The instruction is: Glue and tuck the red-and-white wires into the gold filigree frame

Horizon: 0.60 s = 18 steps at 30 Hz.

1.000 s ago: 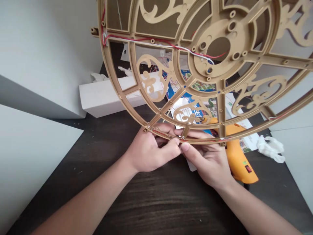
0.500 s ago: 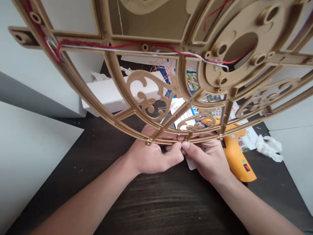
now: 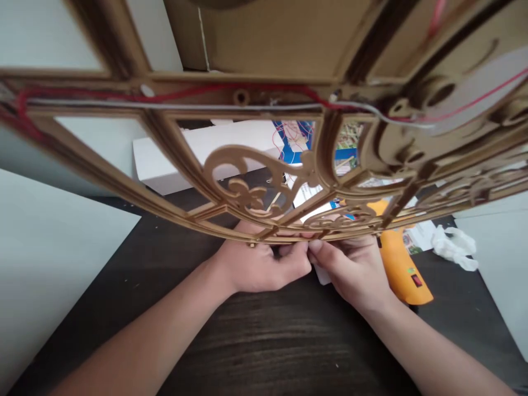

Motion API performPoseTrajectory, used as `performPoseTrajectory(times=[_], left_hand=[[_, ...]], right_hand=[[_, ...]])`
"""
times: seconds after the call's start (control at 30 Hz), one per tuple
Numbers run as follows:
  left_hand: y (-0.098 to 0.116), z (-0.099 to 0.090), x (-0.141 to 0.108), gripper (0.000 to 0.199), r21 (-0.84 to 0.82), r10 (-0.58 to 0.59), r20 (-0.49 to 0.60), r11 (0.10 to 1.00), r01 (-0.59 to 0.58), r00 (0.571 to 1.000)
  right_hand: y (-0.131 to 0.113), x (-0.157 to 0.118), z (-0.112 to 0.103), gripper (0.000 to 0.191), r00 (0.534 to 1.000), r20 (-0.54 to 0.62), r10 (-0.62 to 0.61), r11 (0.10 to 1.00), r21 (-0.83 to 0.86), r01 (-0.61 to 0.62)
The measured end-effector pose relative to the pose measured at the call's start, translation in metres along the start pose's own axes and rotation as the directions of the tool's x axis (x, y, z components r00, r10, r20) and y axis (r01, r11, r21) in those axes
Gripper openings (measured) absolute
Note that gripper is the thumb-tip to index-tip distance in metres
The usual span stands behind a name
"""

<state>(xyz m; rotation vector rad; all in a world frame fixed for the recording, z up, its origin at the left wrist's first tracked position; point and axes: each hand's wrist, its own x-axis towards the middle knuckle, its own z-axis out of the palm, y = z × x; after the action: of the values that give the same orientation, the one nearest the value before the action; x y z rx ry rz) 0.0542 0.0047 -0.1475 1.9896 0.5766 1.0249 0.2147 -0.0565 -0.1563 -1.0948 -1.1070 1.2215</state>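
While left hand [image 3: 264, 269] and right hand [image 3: 350, 264] grip its lowest rim, thumb tips close together, the round gold frame [image 3: 329, 146] hangs tilted above the table [image 3: 264, 341], wired face toward the viewer, red wire [image 3: 247, 84] running crosswise; forearms [image 3: 173, 313] converge over the table.

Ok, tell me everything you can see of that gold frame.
The gold frame looks like moulded plastic: a curved rim, ribs with small round bosses, and scrollwork between openings. A red wire and a white wire run along one rib. It slants up over the dark tabletop, running out of the picture. The left hand and right hand hold its near rim, thumbs close together.
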Motion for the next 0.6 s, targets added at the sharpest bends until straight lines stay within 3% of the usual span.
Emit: performPoseTrajectory(times=[0.2, 0.4, 0.6], left_hand=[[0.005, 0.002, -0.009, 0.016, 0.024, -0.031, 0.002, 0.999, 0.031, 1.0], [0.006, 0.002, -0.009, 0.023, -0.089, -0.027, 0.041, 0.996, 0.03, 0.999], [0.007, 0.001, -0.013, 0.022, -0.2, -0.067, 0.051, 0.977, 0.076, 0.996]], right_hand=[[-0.004, -0.009, 0.001, 0.016, 0.996, -0.004, 0.093, 0.996, 0.005, -0.092], [-0.002, -0.011, -0.001, 0.003, 0.997, 0.019, 0.071, 0.997, 0.038, -0.072], [0.0, -0.015, -0.003, 0.01, 0.997, 0.053, 0.048, 0.996, 0.071, -0.051]])
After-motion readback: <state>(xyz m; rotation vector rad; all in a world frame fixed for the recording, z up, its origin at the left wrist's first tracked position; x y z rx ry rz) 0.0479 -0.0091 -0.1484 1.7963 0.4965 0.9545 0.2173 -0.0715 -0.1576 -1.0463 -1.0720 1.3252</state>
